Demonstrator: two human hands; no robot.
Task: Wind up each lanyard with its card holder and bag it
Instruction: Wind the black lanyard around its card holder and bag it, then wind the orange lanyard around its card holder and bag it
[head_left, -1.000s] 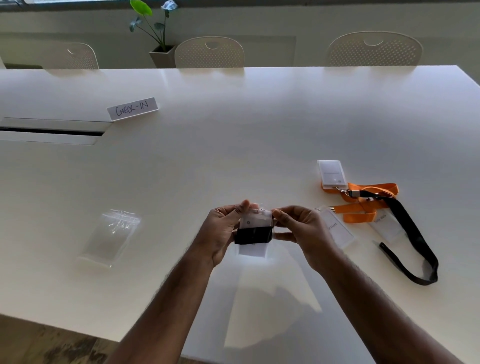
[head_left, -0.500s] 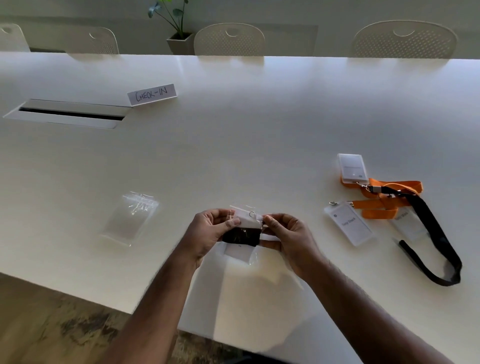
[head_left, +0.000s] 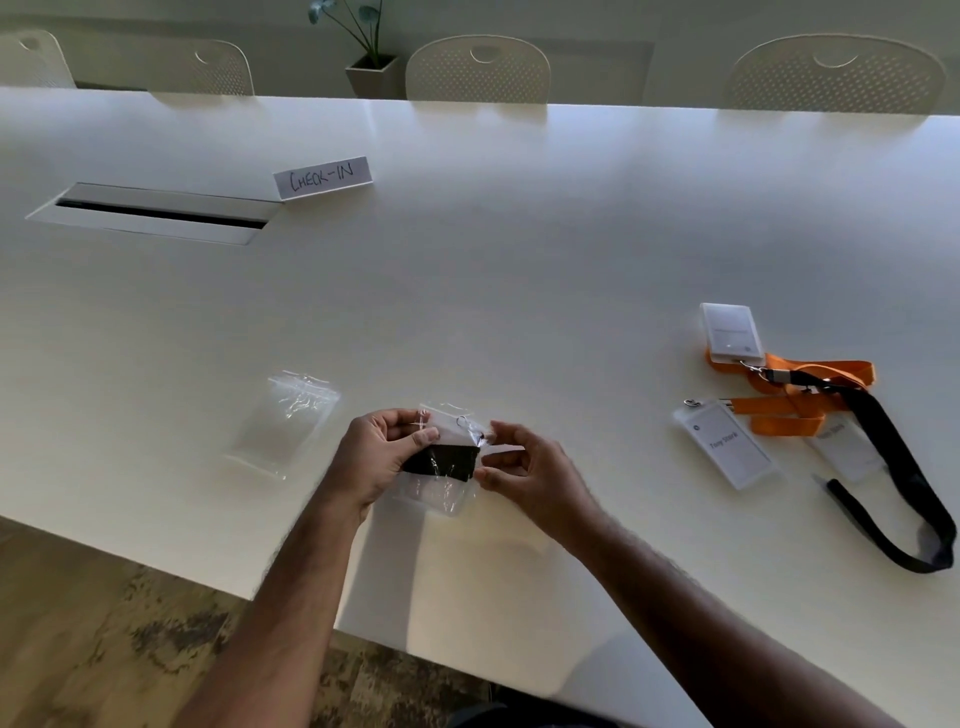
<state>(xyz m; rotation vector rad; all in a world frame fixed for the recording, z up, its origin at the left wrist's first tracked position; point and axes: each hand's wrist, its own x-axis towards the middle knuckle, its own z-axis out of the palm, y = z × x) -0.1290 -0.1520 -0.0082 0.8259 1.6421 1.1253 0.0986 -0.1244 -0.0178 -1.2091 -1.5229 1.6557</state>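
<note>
Right hand (head_left: 524, 475) loosened, bag (head_left: 441, 457) holding wound lanyard (head_left: 441, 461)

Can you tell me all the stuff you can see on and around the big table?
filled bag: one, clear, black wound lanyard and card holder inside, held between both hands
empty bags: small pile, clear, left of the hands
orange lanyard: one, right side
black lanyard: one, lying over the orange one
card holders: three, white, by the loose lanyards
sign: one, white, reads CHECK-IN
cable slot: one, grey, far left
table: one, white
chairs: four, pale, behind table
plant: one, green, potted
left hand: pinches bag
right hand: pinches bag
</note>
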